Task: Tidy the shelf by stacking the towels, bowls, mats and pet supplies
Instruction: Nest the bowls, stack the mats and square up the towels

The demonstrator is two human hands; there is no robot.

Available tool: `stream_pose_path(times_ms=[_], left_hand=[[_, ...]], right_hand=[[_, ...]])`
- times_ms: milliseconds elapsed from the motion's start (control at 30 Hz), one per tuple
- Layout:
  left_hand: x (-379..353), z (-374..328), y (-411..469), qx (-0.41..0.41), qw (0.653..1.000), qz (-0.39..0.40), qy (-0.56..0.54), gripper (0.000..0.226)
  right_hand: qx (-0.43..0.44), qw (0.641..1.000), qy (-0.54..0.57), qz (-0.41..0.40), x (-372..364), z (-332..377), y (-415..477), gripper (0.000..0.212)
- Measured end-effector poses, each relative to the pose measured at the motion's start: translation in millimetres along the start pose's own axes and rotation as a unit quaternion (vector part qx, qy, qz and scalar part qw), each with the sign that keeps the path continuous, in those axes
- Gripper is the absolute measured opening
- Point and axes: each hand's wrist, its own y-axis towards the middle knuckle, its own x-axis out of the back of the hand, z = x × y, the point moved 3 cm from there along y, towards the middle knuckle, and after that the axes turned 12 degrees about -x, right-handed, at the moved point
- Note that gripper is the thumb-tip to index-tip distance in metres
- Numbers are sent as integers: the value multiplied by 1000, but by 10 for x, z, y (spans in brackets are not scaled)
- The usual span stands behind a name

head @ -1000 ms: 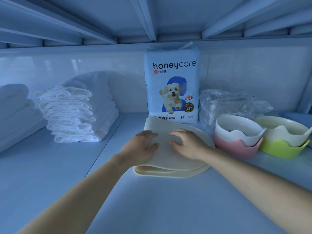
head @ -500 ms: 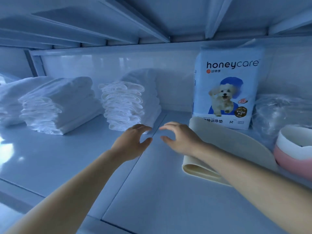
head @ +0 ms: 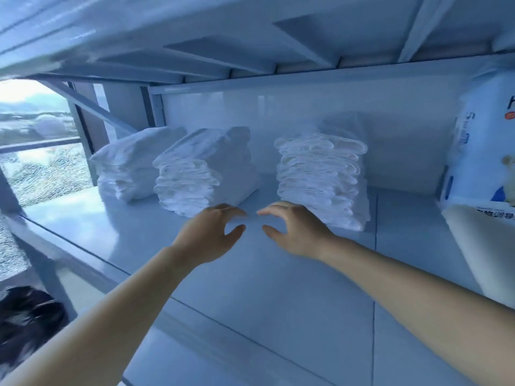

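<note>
Hovering empty and half-curled above the shelf (head: pixel 250 288), the left hand (head: pixel 209 232) and right hand (head: pixel 292 229) are held between the middle towel stack (head: pixel 203 174) and the ragged right towel stack (head: pixel 320 176), which could be toppled if grabbed unevenly.

I see plain white towels (head: pixel 206 174) on a pale blue-grey shelf (head: pixel 278 302), a white pack (head: pixel 485 151) printed blue, a cream mat (head: pixel 479 246).

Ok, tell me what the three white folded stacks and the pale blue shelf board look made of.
The three white folded stacks look like soft woven cloth, probably cotton, matte: limp, wavy layered edges. The pale blue shelf board looks like coated metal or laminate, semi-gloss: smooth, seamed panels with soft reflections.
</note>
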Motion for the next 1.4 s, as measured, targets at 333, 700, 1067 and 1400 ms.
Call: stream_pose_path(times_ms=[333,700,1067,1400], left_hand=[[447,1245,-293,35,999,-12,19,28],[207,1498,-106,50,995,-32,77,49],[-244,1598,-12,54,996,70,30,58],[-395,1742,300,18,996,82,15,58]], right_hand=[[43,996,-56,-58,-691,743,797,40],[104,967,-217,-85,-994,665,1267,55],[152,965,-182,-109,-976,545,1302,38],[103,968,-195,-118,-1020,295,1478,41]])
